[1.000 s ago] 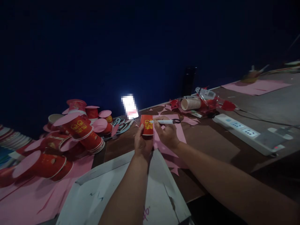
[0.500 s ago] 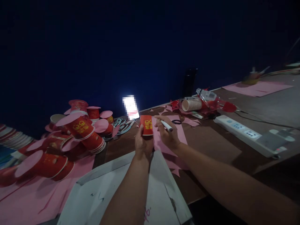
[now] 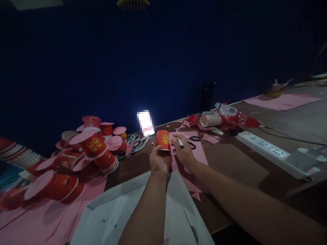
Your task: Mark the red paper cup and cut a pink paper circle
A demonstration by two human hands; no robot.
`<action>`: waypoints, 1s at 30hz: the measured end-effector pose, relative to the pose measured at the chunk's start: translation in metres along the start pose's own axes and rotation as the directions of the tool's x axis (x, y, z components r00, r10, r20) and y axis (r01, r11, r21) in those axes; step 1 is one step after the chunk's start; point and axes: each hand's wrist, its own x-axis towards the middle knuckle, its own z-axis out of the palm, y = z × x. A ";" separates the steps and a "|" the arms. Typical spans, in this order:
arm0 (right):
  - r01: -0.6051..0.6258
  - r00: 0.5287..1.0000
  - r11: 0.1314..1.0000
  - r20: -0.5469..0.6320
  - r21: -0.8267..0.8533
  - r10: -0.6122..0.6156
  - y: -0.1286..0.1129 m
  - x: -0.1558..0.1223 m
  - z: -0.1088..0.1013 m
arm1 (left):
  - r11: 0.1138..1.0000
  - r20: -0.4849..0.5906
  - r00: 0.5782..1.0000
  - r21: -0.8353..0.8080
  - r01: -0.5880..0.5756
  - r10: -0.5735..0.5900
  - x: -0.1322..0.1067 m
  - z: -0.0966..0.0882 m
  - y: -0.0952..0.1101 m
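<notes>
A red paper cup [image 3: 162, 139] with yellow characters on its side is in my left hand [image 3: 158, 161], upside down, its white rim toward me. My right hand [image 3: 184, 149] is closed round a white marker pen [image 3: 181, 143] beside the cup's right side. Whether the pen's tip touches the cup I cannot tell. Just right of my right hand lie black scissor handles [image 3: 194, 139], on a pink sheet of paper [image 3: 203, 153]. The scissor blades are hidden.
Red paper cups with pink paper discs [image 3: 93, 144] are heaped on the left. A white cardboard box lid [image 3: 122, 204] lies under my forearms. Behind are a bright phone screen [image 3: 146, 122] and a coiled cable [image 3: 136, 144]. A power strip [image 3: 270, 154] and wrapped cups [image 3: 211, 120] lie right.
The view has shifted, so the scene sits lower and further right. The cup has turned a little in my left hand. My right hand's pen is angled differently, and more of the scissor handles shows.
</notes>
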 end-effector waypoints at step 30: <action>-0.406 0.900 0.798 0.040 0.445 0.435 -0.009 0.010 0.007 | 0.886 0.148 0.980 0.461 0.051 -0.133 -0.003 -0.011 -0.021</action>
